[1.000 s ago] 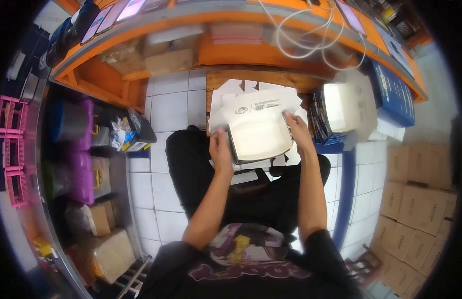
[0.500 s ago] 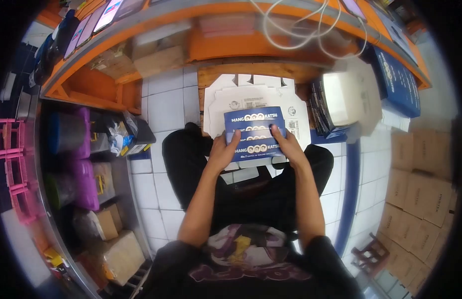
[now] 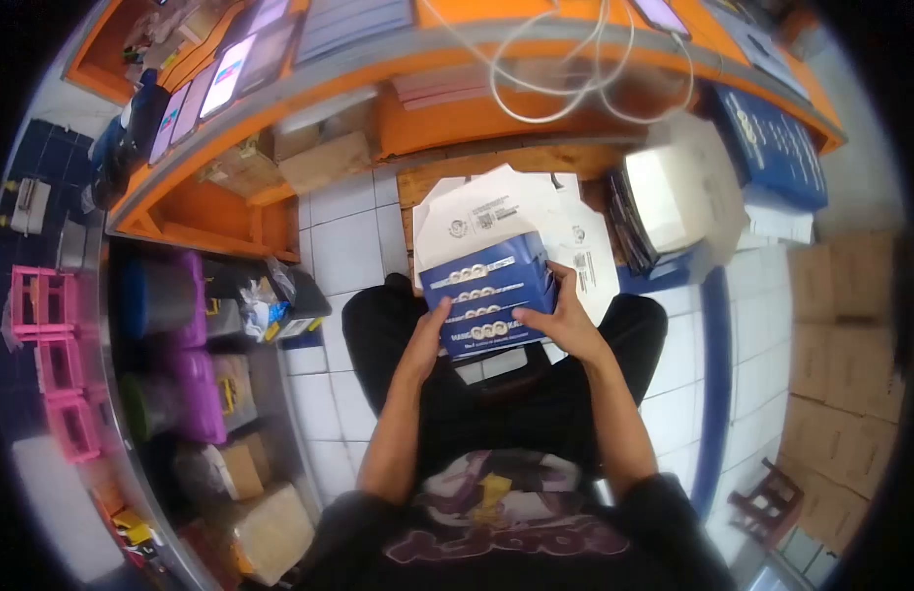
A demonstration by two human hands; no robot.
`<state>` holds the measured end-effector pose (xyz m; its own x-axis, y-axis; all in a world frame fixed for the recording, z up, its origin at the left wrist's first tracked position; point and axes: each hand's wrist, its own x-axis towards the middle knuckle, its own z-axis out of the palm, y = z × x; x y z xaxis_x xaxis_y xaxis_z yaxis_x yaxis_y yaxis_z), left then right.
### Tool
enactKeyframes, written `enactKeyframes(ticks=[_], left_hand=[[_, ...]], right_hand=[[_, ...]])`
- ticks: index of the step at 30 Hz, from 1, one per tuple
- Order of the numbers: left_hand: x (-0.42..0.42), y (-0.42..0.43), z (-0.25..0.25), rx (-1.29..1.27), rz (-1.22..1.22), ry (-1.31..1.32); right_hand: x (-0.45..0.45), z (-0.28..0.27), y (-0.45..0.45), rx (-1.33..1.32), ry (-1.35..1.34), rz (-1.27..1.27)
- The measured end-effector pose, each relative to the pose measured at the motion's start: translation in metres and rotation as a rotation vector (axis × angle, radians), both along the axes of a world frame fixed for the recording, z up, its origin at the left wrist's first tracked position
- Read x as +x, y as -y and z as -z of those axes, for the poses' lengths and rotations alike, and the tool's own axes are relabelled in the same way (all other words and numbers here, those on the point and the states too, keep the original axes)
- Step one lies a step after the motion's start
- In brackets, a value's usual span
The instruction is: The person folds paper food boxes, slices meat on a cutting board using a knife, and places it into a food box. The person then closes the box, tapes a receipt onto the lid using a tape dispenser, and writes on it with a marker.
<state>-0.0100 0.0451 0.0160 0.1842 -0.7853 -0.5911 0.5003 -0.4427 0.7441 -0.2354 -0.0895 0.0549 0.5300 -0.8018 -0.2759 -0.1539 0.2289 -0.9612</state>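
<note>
Over my lap I hold a blue printed cardboard food box [image 3: 481, 295] marked with repeated rows of white lettering and round logos. Its rows overlap like stepped layers; I cannot tell whether it is one folded box or several nested together. My left hand [image 3: 423, 340] grips its left edge, thumb on the blue front. My right hand [image 3: 567, 320] closes on the right edge, thumb on the front and fingers behind. Just beyond lie flat white cardboard box blanks [image 3: 587, 222] with small black print, on a wooden surface [image 3: 427, 184].
To the right stands a stack of cardboard blanks [image 3: 664, 202], with a blue box [image 3: 772, 148] behind it. White cables [image 3: 550, 116] hang from the orange counter [image 3: 457, 44], where phones [image 3: 227, 74] lie. Shelves with purple bins [image 3: 203, 394] are at left, brown cartons [image 3: 831, 384] at right.
The blue box has tilted, its left side lower and its right side higher. My right hand has shifted further round the right edge. The head view has turned slightly.
</note>
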Motion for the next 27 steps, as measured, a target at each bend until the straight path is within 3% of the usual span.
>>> enactKeyframes(ticks=[1,3,4,5,7,8,10,11,13,14,21,23,24,26,27], left_hand=[[0.001,-0.013,-0.006,0.018,0.015,0.009],[0.006,-0.021,-0.027,-0.16,-0.308,0.091],[0.01,-0.022,-0.037,-0.097,-0.441,0.317],[0.022,-0.026,-0.04,-0.177,-0.416,0.577],[0.0,-0.008,-0.13,-0.275,-0.148,0.691],[-0.007,-0.004,-0.147,-0.267,-0.157,0.698],[-0.018,0.004,-0.17,-0.333,0.103,0.556],[-0.024,0.005,-0.179,-0.339,0.103,0.561],[-0.036,0.009,-0.19,-0.18,0.262,0.809],[-0.042,0.008,-0.187,-0.208,0.224,0.865],[-0.056,-0.002,-0.173,-0.203,0.152,0.797],[-0.051,-0.001,-0.171,-0.201,0.024,0.364],[-0.046,-0.001,-0.175,-0.2,0.024,0.365],[-0.038,-0.002,-0.185,-0.195,0.307,0.269],[-0.035,-0.003,-0.183,-0.194,0.306,0.27]], right_hand=[[0.002,-0.029,-0.014,-0.105,-0.027,-0.012],[0.0,-0.074,-0.033,-0.209,-0.045,-0.002],[-0.003,-0.092,-0.042,-0.468,-0.221,-0.06],[-0.005,-0.102,-0.05,-0.723,-0.4,-0.129],[-0.005,-0.109,-0.057,-0.787,-0.341,-0.131],[-0.005,-0.113,-0.059,-0.871,-0.353,-0.179],[-0.004,-0.122,-0.061,-0.963,-0.357,-0.225],[-0.004,-0.126,-0.062,-0.968,-0.362,-0.238],[-0.006,-0.13,-0.061,-0.975,-0.376,-0.234],[-0.008,-0.129,-0.061,-0.989,-0.383,-0.24],[-0.016,-0.126,-0.064,-0.983,-0.405,-0.29],[-0.017,-0.13,-0.066,-1.002,-0.415,-0.302],[-0.017,-0.132,-0.067,-1.021,-0.424,-0.313],[-0.017,-0.132,-0.068,-1.009,-0.418,-0.316],[-0.017,-0.132,-0.068,-0.998,-0.415,-0.317]])
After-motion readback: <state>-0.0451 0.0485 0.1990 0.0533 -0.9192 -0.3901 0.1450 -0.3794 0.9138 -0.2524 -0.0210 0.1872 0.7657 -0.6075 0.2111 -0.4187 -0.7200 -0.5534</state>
